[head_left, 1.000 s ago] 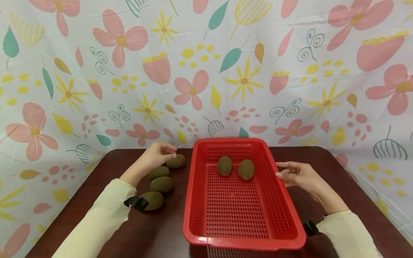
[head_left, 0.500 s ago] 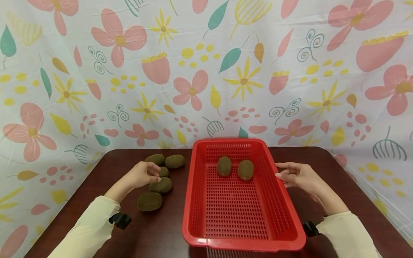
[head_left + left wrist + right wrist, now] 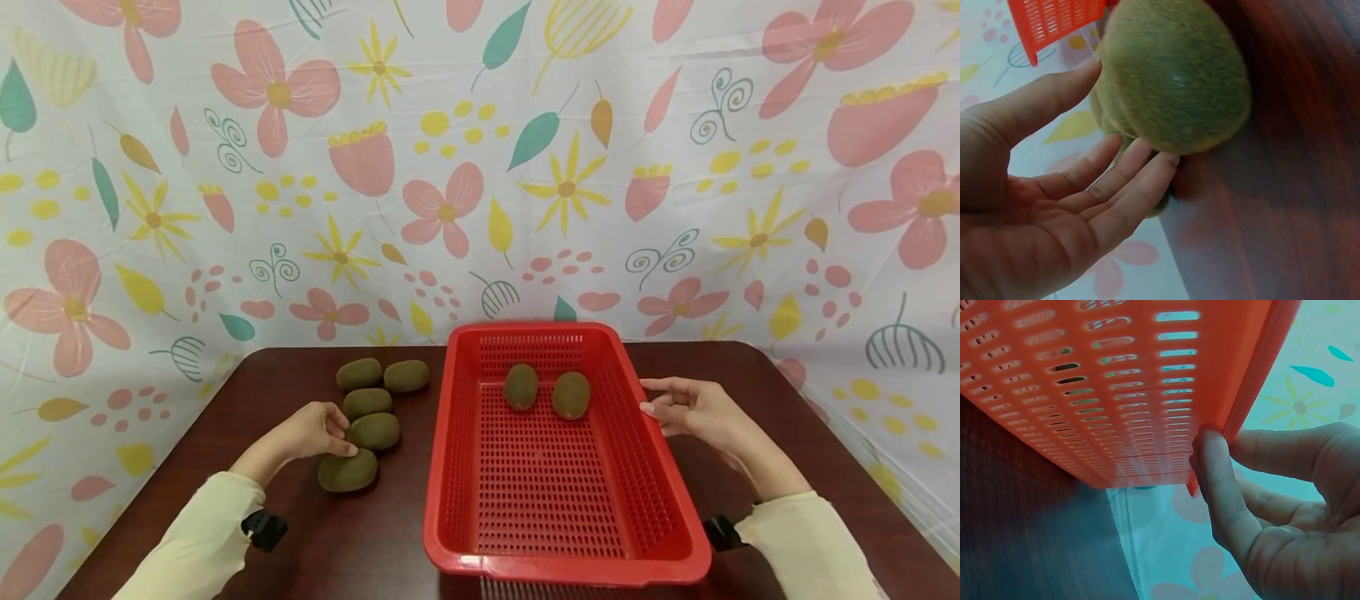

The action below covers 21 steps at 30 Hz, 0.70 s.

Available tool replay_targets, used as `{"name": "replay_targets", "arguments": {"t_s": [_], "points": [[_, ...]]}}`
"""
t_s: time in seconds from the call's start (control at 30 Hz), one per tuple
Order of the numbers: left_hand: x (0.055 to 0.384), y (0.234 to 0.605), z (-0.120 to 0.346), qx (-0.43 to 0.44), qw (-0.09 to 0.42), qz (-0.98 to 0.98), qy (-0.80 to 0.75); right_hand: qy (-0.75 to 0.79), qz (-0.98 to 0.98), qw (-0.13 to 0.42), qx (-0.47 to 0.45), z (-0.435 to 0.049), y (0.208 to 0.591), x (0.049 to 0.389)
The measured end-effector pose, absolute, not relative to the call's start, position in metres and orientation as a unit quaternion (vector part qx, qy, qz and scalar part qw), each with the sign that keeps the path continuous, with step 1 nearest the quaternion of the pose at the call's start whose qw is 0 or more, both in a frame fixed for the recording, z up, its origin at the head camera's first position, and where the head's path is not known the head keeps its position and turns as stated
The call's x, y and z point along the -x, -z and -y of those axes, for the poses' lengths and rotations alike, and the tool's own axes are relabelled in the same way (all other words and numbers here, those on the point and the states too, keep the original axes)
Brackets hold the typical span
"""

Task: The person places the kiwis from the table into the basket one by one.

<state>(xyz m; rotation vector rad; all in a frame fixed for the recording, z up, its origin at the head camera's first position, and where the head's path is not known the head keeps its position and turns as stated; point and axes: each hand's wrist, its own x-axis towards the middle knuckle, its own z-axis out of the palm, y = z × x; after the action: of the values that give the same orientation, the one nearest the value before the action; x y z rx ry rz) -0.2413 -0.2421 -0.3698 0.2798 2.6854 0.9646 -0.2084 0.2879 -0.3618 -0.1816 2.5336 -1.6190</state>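
On the table's left lie several brown kiwis, the nearest kiwi (image 3: 348, 475) lowest in the group. My left hand (image 3: 306, 432) hovers at that kiwi's far left side, fingers loosely bent; in the left wrist view the thumb and fingers spread beside the kiwi (image 3: 1179, 75) without closing round it. A red perforated basket (image 3: 450, 467) stands to the right, holding two kiwis, a left one (image 3: 521, 387) and a right one (image 3: 572, 395) toward its far end. My right hand (image 3: 693, 408) pinches the basket's right rim, with fingertips under the rim in the right wrist view (image 3: 1285, 512).
The other kiwis lie in a loose cluster: one (image 3: 374, 431), another (image 3: 367, 403), and a far pair, left (image 3: 359, 374) and right (image 3: 407, 377). A floral cloth (image 3: 465, 208) hangs behind the dark wooden table (image 3: 397, 542).
My left hand has moved back toward me and left, from the far kiwis to the nearest one, uncovering the far left kiwi. The right hand and the basket stay nearly still.
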Motion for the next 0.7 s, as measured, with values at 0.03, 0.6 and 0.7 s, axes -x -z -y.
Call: {"name": "replay_targets", "arguments": {"t_s": [0.03,0.6,0.7], "points": [[0.2410,0.3709,0.2427,-0.095,0.142,-0.926,-0.336,0.536,-0.840,0.065,0.059,-0.2878,0.3617,0.2083],[0.2348,0.3745,0.2490,-0.102,0.214,-0.901,-0.364,0.543,-0.835,0.067,0.063,-0.2890,0.3632,0.2096],[0.2345,0.3750,0.2524,-0.119,0.223,-0.897,-0.362,0.542,-0.835,0.067,0.065,-0.2893,0.3639,0.2097]]}}
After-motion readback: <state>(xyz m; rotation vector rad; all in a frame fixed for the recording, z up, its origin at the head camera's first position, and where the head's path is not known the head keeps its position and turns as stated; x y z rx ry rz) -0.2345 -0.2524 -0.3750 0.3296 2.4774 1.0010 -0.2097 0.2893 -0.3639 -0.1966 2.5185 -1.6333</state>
